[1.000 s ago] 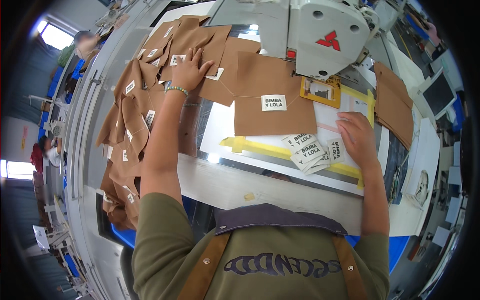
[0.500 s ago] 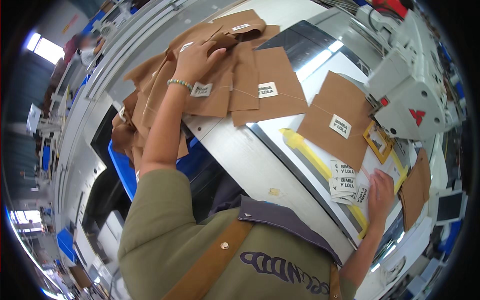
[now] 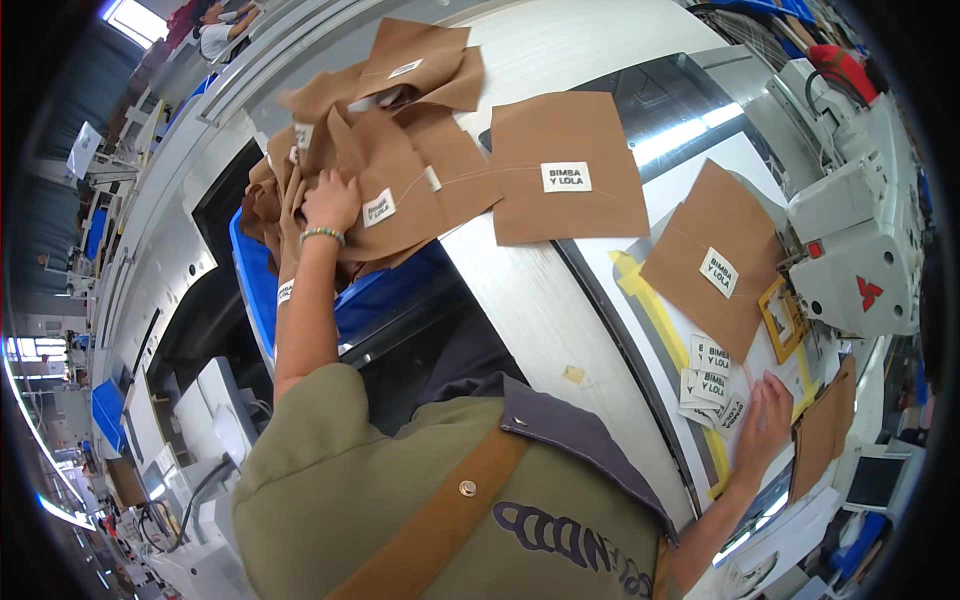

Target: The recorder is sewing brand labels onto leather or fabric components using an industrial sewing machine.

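My left hand [image 3: 331, 203], with a beaded bracelet at its wrist, is closed on a bunched pile of brown fabric pieces [image 3: 440, 160]. Part of this pile hangs over the blue bin [image 3: 250, 292]; several pieces bear white labels, and thin threads run across them. To its right a flat labelled brown piece [image 3: 570, 125] lies across the table edge. Another labelled piece [image 3: 700, 225] reaches up to the sewing machine head [image 3: 850, 265]. My right hand [image 3: 765, 415] rests, fingers loosely stretched and holding nothing I can see, beside a small heap of white labels [image 3: 708, 385].
A yellow frame [image 3: 770, 310] sits by the machine head. Yellow tape [image 3: 655, 310] edges the white work sheet. More brown pieces [image 3: 822, 430] lie beyond my right hand. A dark glossy plate [image 3: 640, 95] is at the back. Another person [image 3: 215, 35] sits far left.
My left hand has come nearer and a little left, drawing the fabric pile toward the blue bin. One labelled piece now lies apart from most of the pile. My right hand stays by the labels.
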A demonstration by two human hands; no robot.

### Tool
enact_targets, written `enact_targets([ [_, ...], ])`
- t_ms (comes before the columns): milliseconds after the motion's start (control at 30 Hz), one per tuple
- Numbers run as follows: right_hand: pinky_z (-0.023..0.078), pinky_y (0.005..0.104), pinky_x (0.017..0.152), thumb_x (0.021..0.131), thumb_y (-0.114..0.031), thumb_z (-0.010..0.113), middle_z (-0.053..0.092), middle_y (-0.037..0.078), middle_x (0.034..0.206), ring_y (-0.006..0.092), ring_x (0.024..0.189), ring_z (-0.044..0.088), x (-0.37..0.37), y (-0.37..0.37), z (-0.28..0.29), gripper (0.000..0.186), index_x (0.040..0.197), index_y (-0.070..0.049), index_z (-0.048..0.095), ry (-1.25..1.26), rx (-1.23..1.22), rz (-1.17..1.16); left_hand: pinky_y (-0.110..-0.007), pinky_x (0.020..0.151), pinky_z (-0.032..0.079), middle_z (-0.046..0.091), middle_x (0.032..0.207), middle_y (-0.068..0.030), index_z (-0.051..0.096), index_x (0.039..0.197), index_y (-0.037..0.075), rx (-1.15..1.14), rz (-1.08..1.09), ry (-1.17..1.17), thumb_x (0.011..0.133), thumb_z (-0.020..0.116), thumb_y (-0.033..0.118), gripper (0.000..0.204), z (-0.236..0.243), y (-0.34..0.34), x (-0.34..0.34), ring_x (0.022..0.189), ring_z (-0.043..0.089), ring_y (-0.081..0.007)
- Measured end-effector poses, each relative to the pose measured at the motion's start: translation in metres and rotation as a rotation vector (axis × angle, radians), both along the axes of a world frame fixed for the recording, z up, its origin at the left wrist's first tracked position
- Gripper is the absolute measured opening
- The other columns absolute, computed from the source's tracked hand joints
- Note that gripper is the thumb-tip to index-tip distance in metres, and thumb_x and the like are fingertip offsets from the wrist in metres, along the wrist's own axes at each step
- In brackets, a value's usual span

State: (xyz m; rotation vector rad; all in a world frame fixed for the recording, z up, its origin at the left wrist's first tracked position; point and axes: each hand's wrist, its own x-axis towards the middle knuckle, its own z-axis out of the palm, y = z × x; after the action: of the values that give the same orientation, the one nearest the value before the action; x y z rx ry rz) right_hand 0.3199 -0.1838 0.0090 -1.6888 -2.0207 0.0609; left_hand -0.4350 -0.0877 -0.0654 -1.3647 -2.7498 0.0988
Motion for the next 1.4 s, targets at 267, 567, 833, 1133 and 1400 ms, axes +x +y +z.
enact_targets([
  [267, 0.054, 0.0424, 0.105, 0.105, -0.004, 0.064, 0.074, 0.018, 0.127, 0.0339, 0.118, 0.070, -0.005, 0.001, 0.006, 0.019, 0.118, 0.005, 0.075, -0.028, -0.015, 0.031, -0.054, 0.120, 0.046, 0.061, 0.153, -0.0261, 0.063, 0.148, 0.000, -0.484, -0.004, -0.174, 0.112, 0.040, 0.052, 0.067, -0.052, -0.075, -0.090, 0.144, 0.058, -0.0416],
  [567, 0.054, 0.0416, 0.101, 0.096, -0.003, 0.074, 0.076, 0.011, 0.126, 0.0325, 0.116, 0.070, -0.019, -0.002, 0.039, 0.014, 0.109, -0.002, 0.078, -0.087, 0.109, -0.025, -0.048, 0.107, 0.054, 0.073, 0.135, -0.0214, 0.071, 0.131, 0.000, 0.467, -0.604, -0.003, 0.109, 0.061, 0.035, 0.042, 0.105, 0.031, 0.127, 0.124, 0.070, -0.0410],
  [833, 0.053, 0.0417, 0.103, 0.095, -0.006, 0.076, 0.078, 0.007, 0.125, 0.0312, 0.116, 0.070, -0.022, -0.041, 0.067, 0.013, 0.108, -0.004, 0.080, -0.109, 0.108, -0.093, -0.060, 0.131, 0.020, 0.036, 0.175, -0.0196, 0.047, 0.166, 0.018, 0.266, -1.440, -0.404, 0.107, 0.057, 0.059, 0.073, 0.049, 0.081, 0.351, 0.164, 0.026, -0.0422],
  [1133, 0.054, 0.0398, 0.099, 0.096, -0.007, 0.076, 0.078, 0.008, 0.122, 0.0306, 0.112, 0.071, 0.005, -0.091, 0.047, 0.013, 0.108, -0.005, 0.080, -0.027, 0.062, -0.340, -0.054, 0.132, 0.019, 0.036, 0.178, 0.0021, 0.044, 0.169, 0.035, 0.277, -1.716, -0.193, 0.107, 0.059, 0.054, 0.066, 0.031, 0.233, 0.344, 0.166, 0.027, -0.0320],
  [1400, 0.054, 0.0447, 0.100, 0.092, -0.015, 0.078, 0.077, 0.008, 0.120, 0.0294, 0.115, 0.069, -0.016, -0.095, 0.008, 0.011, 0.100, -0.008, 0.081, -0.025, 0.193, -0.198, -0.050, 0.129, 0.032, 0.050, 0.168, -0.0142, 0.047, 0.164, 0.005, 0.231, -1.944, -0.472, 0.109, 0.058, 0.033, 0.063, 0.048, 0.208, 0.353, 0.157, 0.041, -0.0375],
])
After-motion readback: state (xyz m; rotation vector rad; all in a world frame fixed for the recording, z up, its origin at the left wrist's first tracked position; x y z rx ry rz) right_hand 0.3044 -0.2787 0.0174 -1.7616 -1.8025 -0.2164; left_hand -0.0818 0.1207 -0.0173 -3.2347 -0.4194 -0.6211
